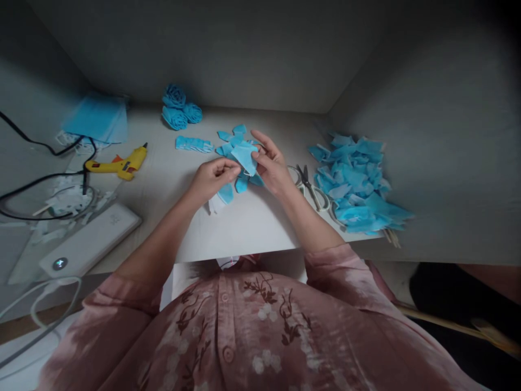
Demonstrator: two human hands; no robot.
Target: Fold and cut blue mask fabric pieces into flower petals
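Observation:
My right hand [271,165] pinches a light blue fabric piece [245,156] between thumb and fingers, above the middle of the table. Just left of it is my left hand [215,178], its thumb and fingertips pressed together near the piece's lower corner; whatever lies between them is too small to make out. Several blue petal-shaped pieces [241,185] are spread beneath and behind the held one. A blue and white folded piece [222,200] lies under my left hand. Scissors [311,187] rest right of my right wrist.
Three blue fabric roses [175,118] sit at the back, with a pleated blue strip [194,144] in front. At left are a yellow glue gun [118,164], stacked blue masks [97,118], cables and a white power bank [91,239]. A blue fabric pile [352,176] lies right.

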